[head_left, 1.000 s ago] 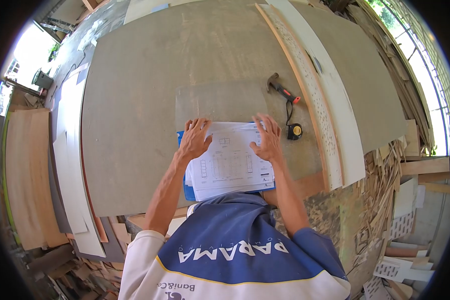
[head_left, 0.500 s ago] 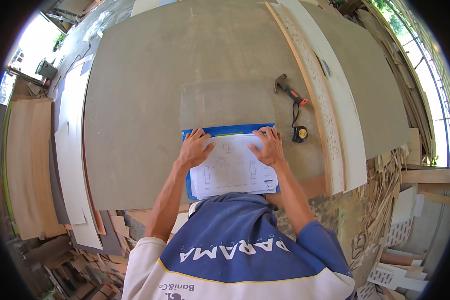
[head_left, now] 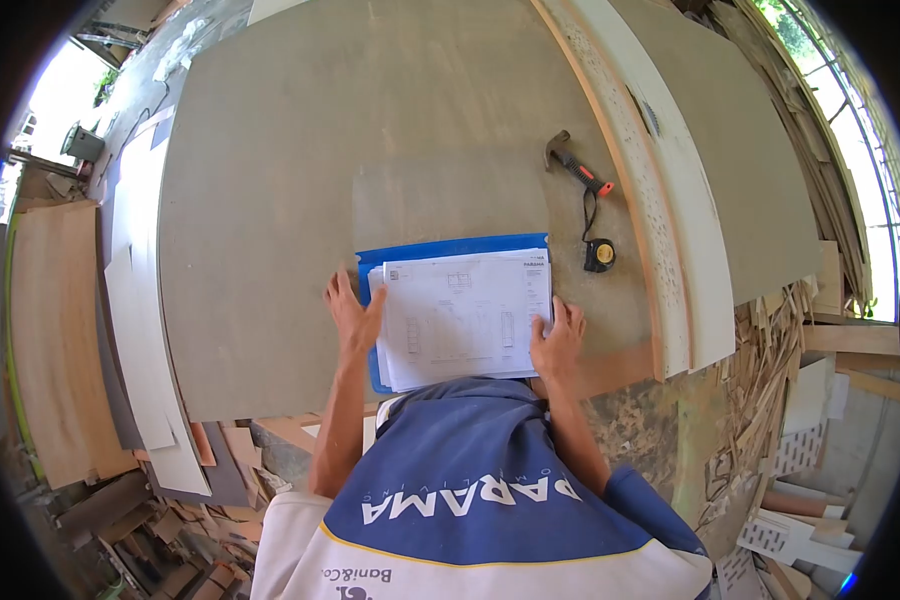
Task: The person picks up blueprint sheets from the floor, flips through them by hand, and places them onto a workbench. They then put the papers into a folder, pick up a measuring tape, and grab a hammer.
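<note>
A stack of printed drawing sheets (head_left: 460,325) lies on a blue folder (head_left: 450,246), whose border shows along the top and left. My left hand (head_left: 352,315) is at the folder's left edge, fingers apart, with the thumb against the side of the sheets. On the other side, my right hand (head_left: 558,340) rests by the right edge of the stack, thumb at the paper and fingers spread on the board. To the right of the folder lie a claw hammer (head_left: 578,165) with a black and red handle and a tape measure (head_left: 599,255) on a strap.
A large grey-brown board (head_left: 270,200) forms the work surface. Long narrow panels (head_left: 660,190) lie across its right side. White strips (head_left: 140,280) and a wooden panel (head_left: 60,340) stand along the left. Offcuts (head_left: 760,400) are piled at the right.
Both hands have left the folder's top edge and come down to its sides. The top sheet now shows its upper corners. The view has shifted slightly.
</note>
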The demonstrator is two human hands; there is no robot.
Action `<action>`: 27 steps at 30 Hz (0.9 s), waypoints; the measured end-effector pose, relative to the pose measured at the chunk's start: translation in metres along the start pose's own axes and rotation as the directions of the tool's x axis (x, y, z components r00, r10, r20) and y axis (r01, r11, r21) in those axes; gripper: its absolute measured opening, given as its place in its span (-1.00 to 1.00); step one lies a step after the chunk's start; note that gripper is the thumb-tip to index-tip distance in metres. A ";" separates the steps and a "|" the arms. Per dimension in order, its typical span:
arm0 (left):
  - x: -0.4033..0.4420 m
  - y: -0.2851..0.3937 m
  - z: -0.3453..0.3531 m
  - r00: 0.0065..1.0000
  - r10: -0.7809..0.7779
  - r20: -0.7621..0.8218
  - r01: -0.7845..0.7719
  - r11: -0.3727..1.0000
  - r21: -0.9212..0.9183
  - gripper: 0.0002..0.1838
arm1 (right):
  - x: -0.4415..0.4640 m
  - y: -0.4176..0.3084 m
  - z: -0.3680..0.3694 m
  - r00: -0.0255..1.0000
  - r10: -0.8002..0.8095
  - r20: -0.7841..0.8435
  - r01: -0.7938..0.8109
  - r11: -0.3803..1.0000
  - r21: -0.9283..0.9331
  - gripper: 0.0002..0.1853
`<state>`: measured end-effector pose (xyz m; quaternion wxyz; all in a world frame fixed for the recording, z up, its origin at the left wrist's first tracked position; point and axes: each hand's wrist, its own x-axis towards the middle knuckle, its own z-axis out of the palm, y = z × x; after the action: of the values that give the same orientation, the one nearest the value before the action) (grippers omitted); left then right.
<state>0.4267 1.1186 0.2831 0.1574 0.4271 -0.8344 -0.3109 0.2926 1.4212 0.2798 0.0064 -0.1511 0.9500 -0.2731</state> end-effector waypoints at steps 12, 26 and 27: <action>0.050 -0.020 -0.006 0.994 -0.075 0.080 0.103 0.885 -0.455 -0.44 | 0.010 -0.009 0.013 0.999 0.041 0.027 -0.045 0.984 0.172 -0.44; 0.083 -0.224 -0.132 0.889 -0.152 -0.432 0.024 0.957 -0.287 -0.33 | 0.007 -0.132 0.102 0.789 -0.498 0.360 0.178 0.745 0.643 -0.48; 0.082 -0.242 -0.151 0.903 -0.159 -0.398 0.029 0.949 -0.313 -0.32 | 0.002 -0.141 0.117 0.766 -0.558 0.317 0.219 0.692 0.688 -0.49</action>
<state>0.6068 0.8870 0.2388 0.3800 0.4952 -0.7024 -0.3422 0.3423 1.2462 0.2538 0.2426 -0.4118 0.7141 -0.5115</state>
